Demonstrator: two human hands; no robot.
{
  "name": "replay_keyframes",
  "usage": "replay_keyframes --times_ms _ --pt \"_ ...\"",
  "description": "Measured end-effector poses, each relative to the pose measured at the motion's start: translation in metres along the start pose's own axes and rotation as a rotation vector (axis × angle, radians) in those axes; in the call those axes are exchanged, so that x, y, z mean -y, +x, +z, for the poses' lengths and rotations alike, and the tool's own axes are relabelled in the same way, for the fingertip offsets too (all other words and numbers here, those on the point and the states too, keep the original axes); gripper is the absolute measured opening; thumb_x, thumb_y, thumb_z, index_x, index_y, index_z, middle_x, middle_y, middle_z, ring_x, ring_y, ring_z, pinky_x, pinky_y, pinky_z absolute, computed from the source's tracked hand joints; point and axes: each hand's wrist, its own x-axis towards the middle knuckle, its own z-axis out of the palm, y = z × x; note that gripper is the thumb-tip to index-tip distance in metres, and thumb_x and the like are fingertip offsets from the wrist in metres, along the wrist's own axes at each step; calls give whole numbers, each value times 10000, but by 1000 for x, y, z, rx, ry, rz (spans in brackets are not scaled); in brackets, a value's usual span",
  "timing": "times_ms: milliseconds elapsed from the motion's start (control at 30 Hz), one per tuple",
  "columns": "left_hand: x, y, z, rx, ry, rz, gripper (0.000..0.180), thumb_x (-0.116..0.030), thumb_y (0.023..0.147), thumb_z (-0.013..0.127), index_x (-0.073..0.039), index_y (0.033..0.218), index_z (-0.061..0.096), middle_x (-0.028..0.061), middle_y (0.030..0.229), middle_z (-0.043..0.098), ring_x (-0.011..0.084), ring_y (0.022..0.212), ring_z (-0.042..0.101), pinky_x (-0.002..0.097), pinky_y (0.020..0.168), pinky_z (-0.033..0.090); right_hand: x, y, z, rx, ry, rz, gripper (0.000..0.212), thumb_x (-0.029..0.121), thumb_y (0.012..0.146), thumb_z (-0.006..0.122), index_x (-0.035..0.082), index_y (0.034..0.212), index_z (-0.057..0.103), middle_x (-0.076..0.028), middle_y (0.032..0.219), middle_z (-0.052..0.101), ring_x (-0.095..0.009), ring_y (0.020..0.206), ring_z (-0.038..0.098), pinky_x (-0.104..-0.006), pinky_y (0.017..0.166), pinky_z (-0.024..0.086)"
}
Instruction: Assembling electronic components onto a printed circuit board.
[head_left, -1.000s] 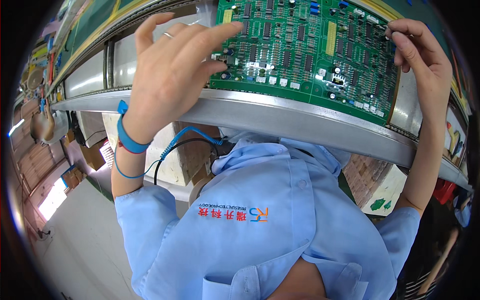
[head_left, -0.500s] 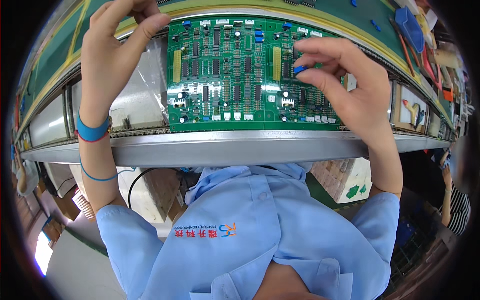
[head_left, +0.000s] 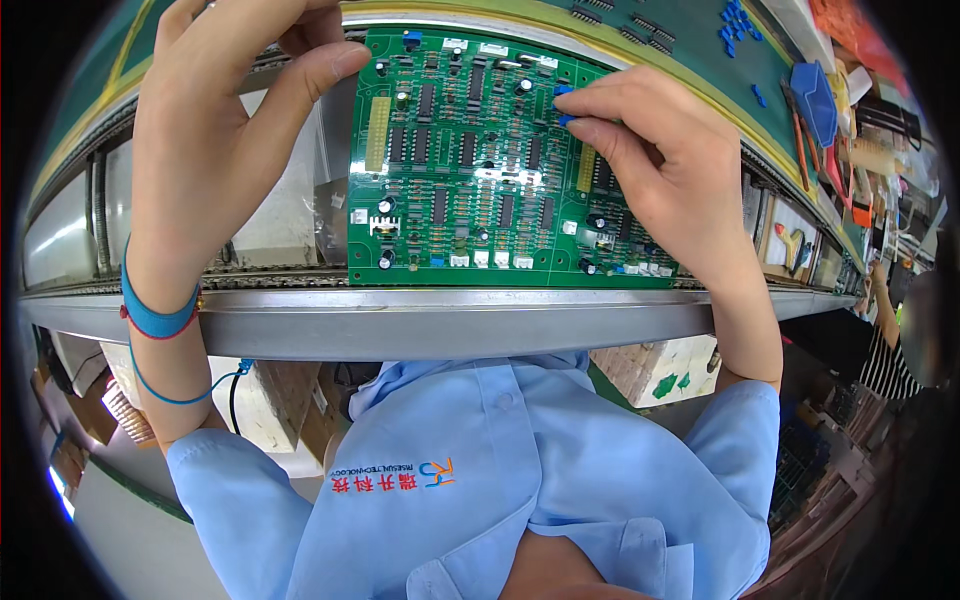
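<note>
A large green circuit board lies across the rails, crowded with black chips, capacitors, white connectors and yellow blocks. Over its upper right part is my right hand, thumb and forefinger pinching a small blue component at the board. Another blue bit shows just above, by the forefinger tip. At the board's upper left corner hovers my left hand. Its fingers are curled, partly cut off by the upper edge, with the thumb reaching toward the board. What lies inside them is hidden. A blue band circles the left wrist.
A metal rail runs along the near side. Beyond the board, a green surface carries loose black chips and blue components. At far right stand a blue bin and tools. Another person's striped clothing shows farther right.
My right hand has moved up and left with the blue component, to the board's upper part. The view has shifted, so the board appears farther right. My left hand stays by its corner.
</note>
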Motion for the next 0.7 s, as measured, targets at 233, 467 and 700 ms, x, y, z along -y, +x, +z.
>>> replay_keyframes --times_ms 233,467,700 --pt "6 -10 2 -5 19 -27 352 -41 790 667 -103 1134 633 9 811 595 138 798 569 349 966 342 5 -7 11 -76 -207 -43 203 21 694 691 84 877 628 -38 755 633 -220 618 616 -304 485 457" --pt "4 -9 2 14 53 -20 346 -38 796 658 -120 1131 633 5 805 594 135 792 581 384 996 325 3 -7 13 -118 -302 -139 219 13 673 663 95 870 612 -24 714 618 -188 577 604 -288 449 434" --pt "3 -4 3 36 83 2 342 -36 802 649 -135 1129 633 1 800 593 132 788 591 414 1022 310 3 -7 13 -103 -414 -219 211 56 680 572 115 882 590 -2 639 539 -152 513 545 -280 413 398"
